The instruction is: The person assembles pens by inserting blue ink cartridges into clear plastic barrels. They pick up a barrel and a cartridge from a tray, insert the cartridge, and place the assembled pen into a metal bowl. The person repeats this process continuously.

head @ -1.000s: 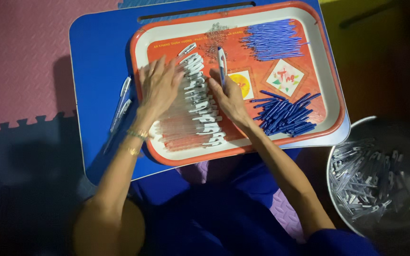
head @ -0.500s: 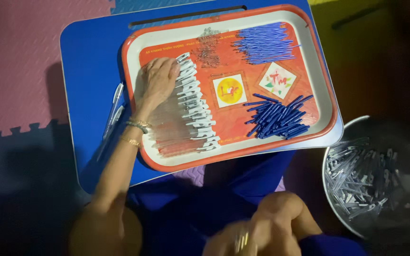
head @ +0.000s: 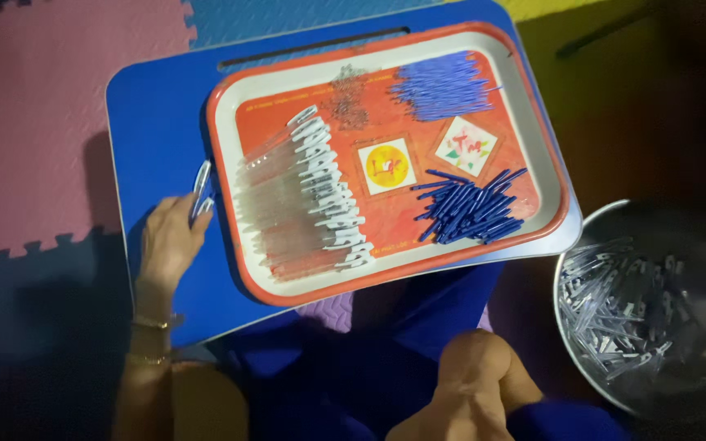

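One right hand (head: 471, 384), grip hidden.

Floor of interlocking foam mats: pink foam mat (head: 51, 122) at left, dark blue foam mat (head: 34, 327) below it, toothed seam between, lighter blue foam mat (head: 288, 16) along top edge, sliver of yellow mat (head: 549, 6) at top right. Low blue plastic worktop (head: 157, 122) over mats. Dim light, deep shadow at right.
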